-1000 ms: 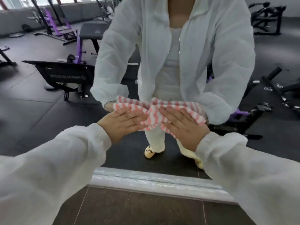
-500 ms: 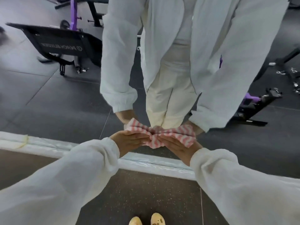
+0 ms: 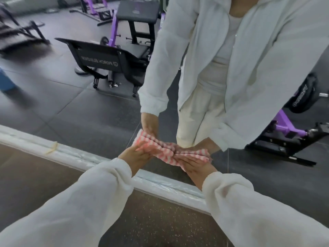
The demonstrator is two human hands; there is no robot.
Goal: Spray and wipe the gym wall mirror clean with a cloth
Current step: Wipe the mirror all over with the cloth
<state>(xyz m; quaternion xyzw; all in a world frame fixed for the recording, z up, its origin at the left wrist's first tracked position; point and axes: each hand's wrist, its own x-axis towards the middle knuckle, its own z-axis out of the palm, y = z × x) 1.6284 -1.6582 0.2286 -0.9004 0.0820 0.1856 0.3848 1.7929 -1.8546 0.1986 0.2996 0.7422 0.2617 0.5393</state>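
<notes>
The left hand and right hand are laid flat, fingers straight, pressing the pink-and-white striped cloth against the wall mirror just above its pale, film-wrapped bottom edge. Compared with a second ago, the cloth has been carried lower down the glass, so the lowest strip is judged nearly wiped.

Gym, weight bench, wall mirror
</notes>
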